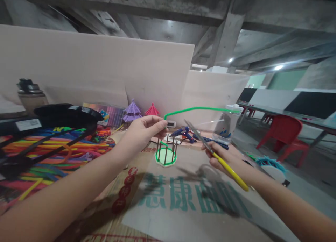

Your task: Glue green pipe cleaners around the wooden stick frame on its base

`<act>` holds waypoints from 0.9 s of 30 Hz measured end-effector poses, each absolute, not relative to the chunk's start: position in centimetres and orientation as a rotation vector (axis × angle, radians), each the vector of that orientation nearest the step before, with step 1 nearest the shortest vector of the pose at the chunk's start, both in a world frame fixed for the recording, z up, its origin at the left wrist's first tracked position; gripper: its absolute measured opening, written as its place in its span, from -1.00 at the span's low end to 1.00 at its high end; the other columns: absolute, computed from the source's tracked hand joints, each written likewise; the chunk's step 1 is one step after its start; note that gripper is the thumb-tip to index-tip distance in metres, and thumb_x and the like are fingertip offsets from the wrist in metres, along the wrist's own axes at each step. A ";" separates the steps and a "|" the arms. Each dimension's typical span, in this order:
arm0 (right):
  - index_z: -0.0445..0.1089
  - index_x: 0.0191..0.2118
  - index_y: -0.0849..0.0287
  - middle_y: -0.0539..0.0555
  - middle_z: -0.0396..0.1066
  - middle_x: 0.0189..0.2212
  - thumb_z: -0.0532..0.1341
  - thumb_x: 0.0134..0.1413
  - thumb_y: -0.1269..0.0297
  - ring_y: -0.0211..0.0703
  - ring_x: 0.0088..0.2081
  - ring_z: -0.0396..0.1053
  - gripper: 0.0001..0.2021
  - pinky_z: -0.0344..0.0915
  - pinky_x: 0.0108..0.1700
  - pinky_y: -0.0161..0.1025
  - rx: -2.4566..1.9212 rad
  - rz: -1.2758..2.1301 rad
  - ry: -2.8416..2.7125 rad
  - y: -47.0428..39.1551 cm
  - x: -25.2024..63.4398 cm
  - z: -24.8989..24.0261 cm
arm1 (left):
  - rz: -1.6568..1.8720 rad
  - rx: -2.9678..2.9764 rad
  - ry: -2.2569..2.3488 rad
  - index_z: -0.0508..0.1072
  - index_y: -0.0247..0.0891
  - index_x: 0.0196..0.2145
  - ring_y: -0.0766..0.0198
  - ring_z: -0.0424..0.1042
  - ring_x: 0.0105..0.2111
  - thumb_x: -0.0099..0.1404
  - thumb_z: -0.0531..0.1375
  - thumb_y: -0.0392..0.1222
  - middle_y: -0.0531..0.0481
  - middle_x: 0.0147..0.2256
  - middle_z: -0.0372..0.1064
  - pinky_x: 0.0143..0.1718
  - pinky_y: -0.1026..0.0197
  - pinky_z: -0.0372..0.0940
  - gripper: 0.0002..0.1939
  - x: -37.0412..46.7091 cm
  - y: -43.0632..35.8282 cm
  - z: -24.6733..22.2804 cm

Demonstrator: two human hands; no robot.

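The right hand (pixel 223 155) grips yellow-handled scissors (pixel 231 172); swung low, I reckon they could topple the posted frame (pixel 165 154) beneath the left hand (pixel 140 130), whose pinched green pipe cleaner (pixel 196 108) might bend if tugged. Left of that pinch sprawls a colourful heap (pixel 65 147); a glue gun (pixel 181 131) crowds just beyond.

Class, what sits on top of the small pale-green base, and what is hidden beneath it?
Thin brown posts stand on the base, with bright green edging around it. Its underside and the cardboard directly beneath are covered.
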State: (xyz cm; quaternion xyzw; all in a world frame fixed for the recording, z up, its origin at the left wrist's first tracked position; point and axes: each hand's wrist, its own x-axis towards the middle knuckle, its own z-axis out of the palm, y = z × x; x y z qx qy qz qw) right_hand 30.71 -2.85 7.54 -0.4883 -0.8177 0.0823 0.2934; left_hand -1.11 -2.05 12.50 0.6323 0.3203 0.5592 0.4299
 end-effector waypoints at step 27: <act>0.24 -0.11 0.11 0.01 0.16 -0.36 0.03 0.09 -0.43 -0.23 -0.40 0.10 -0.36 0.14 -0.44 -0.27 -0.985 0.889 -2.098 -7.9 24.2 6.8 | 1.050 1.826 0.859 0.42 -0.23 -0.40 0.33 0.35 -0.46 0.20 0.20 -0.21 0.08 -0.46 0.39 -0.42 0.27 0.22 -0.94 1.4 -3.8 9.6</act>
